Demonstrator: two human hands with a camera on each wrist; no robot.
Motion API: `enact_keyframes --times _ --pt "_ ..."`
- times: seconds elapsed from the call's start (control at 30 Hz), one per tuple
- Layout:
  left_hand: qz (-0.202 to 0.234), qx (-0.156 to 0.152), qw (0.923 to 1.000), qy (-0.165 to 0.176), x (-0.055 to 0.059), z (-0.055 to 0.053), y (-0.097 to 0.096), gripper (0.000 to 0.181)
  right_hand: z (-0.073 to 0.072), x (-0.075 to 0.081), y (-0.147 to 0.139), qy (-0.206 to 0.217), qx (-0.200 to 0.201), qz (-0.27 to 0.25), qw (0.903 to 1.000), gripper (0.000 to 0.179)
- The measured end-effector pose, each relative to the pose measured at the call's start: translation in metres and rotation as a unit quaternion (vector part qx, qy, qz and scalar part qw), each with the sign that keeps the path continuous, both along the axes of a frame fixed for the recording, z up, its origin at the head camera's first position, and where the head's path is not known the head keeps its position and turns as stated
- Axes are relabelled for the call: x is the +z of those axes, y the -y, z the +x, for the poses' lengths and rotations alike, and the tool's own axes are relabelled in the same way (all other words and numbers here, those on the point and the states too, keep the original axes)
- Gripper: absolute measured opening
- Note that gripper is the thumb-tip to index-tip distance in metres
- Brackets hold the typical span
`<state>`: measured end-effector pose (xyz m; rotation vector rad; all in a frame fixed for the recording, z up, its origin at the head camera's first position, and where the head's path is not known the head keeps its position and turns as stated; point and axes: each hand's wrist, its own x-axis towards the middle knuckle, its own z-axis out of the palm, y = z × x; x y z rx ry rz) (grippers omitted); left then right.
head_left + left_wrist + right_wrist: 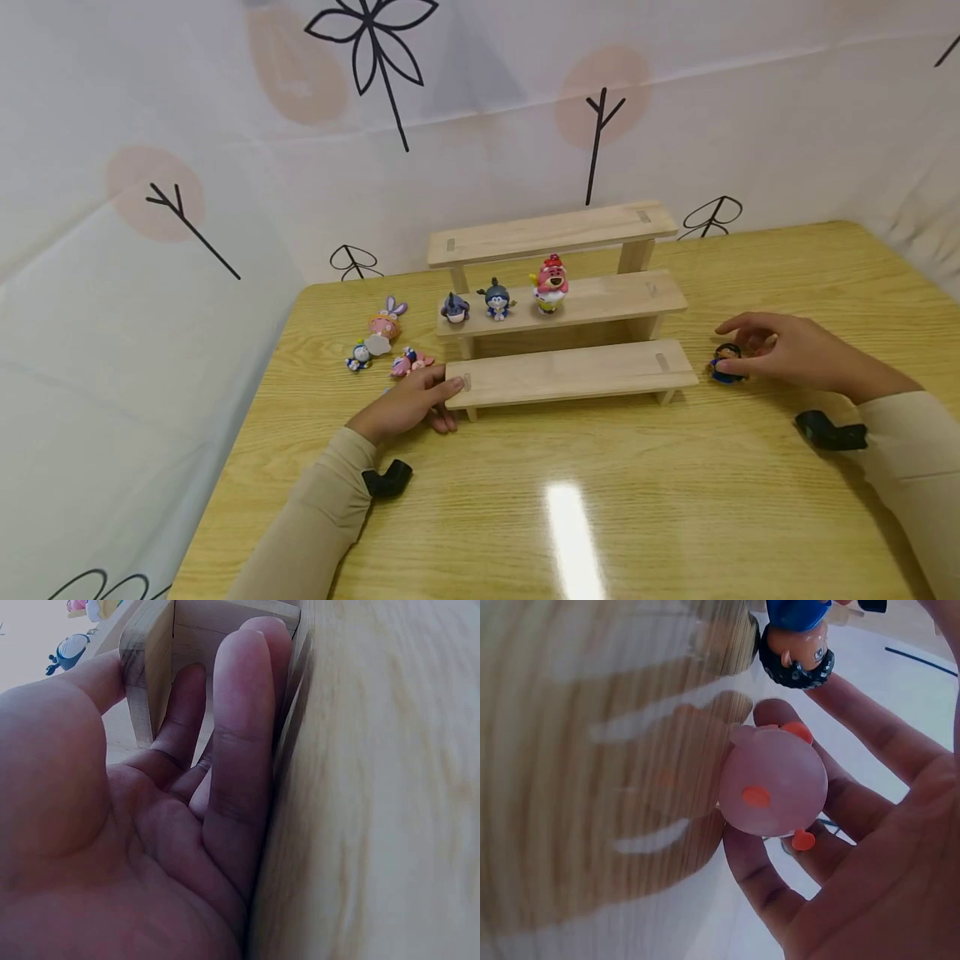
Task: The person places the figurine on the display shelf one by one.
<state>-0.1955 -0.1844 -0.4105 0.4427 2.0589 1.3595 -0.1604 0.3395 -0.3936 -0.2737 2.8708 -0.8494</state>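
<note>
At the left end of the lowest board of a three-step wooden display shelf is my left hand. Its thumb lies on top and its fingers reach below, gripping the board's end. Right of the shelf, my right hand pinches a black-haired toy figurine in blue between thumb and fingers, close to the tabletop. A rounded pink toy with orange bits lies beside the curled fingers in the right wrist view; the hand hides it from the head view.
On the middle step sit a grey-blue donkey figurine, a dark-capped figurine and a pink bear figurine. Several figurines, including a bunny-eared one, lie left of the shelf. Patterned cloth hangs behind the table.
</note>
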Motion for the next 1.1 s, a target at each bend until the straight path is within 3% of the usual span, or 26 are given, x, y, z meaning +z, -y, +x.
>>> enact_keyframes --times 0.57,1.1 --pt "-0.006 0.007 1.0 -0.001 -0.0008 0.0003 -0.0005 0.046 0.0004 -0.0022 0.0015 0.0 0.003 -0.002 1.0 0.045" --pt "-0.009 0.001 1.0 -0.003 0.0005 -0.0002 -0.0005 0.046 -0.0008 0.0027 0.007 -0.009 0.005 0.006 0.9999 0.055"
